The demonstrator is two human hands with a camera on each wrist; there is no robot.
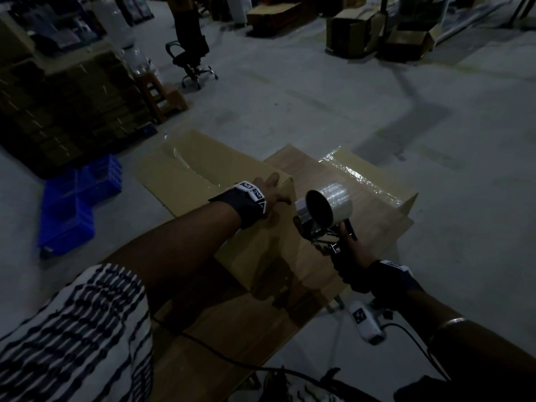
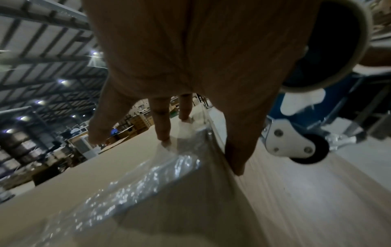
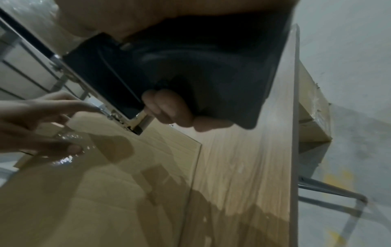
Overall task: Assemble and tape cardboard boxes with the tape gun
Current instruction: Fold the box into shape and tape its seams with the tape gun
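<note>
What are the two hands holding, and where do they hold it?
The right hand grips the tape gun by its black handle. The left hand holds nothing; its fingers press the cardboard box.

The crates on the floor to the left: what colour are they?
Blue; the crates show best in the head view.

A brown cardboard box (image 1: 261,242) is lying on a wooden table, its top face level, with a strip of clear shiny tape (image 2: 135,187) running over its far edge. A second taped box (image 1: 374,181) is sitting just behind the table, on the right. The tape gun (image 1: 322,219), with a black handle and a metal frame, is hanging above the table just beside the first box, carrying a roll of clear tape (image 1: 333,204) on top.
</note>
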